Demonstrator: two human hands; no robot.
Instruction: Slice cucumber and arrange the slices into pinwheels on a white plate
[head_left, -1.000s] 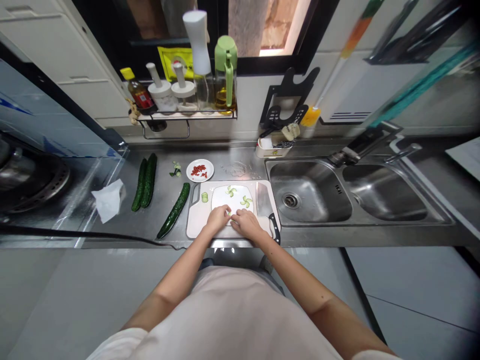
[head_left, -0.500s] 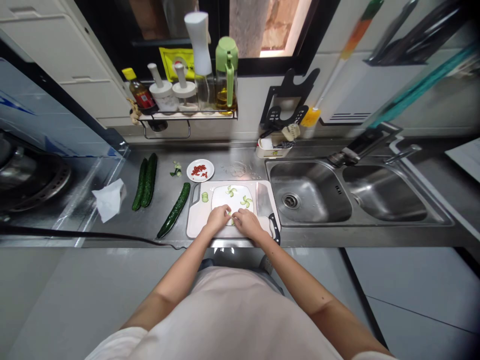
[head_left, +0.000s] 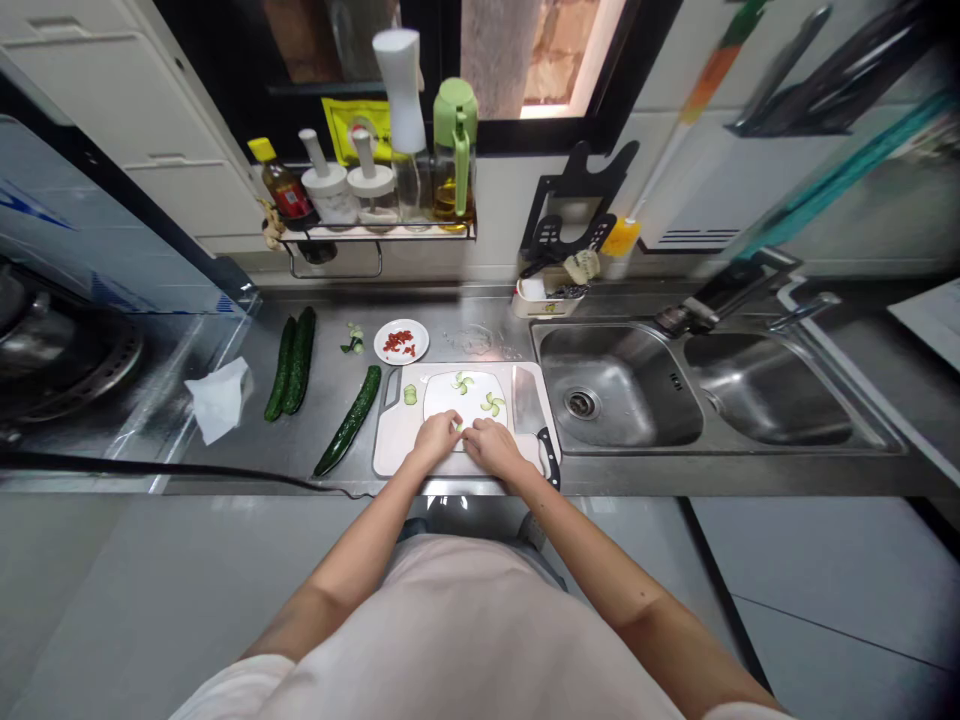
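My left hand (head_left: 434,437) and my right hand (head_left: 489,444) meet at the near edge of a white plate (head_left: 474,390) that lies on a white cutting board (head_left: 392,444). Their fingertips pinch together on small pale green cucumber pieces (head_left: 459,427), mostly hidden between them. Two small fans of cucumber slices (head_left: 463,381) sit farther back on the plate, and one slice (head_left: 409,394) lies on the board to the left. A cleaver (head_left: 529,405) rests along the board's right side, its black handle toward me.
A whole cucumber (head_left: 349,419) lies left of the board, two more (head_left: 291,362) farther left beside a crumpled tissue (head_left: 218,399). A small dish of red chilli (head_left: 400,341) stands behind the board. The double sink (head_left: 622,390) is on the right, a condiment rack (head_left: 375,232) on the wall.
Both hands stay together at the plate's near edge with only slight finger movement. The view has shifted a little.
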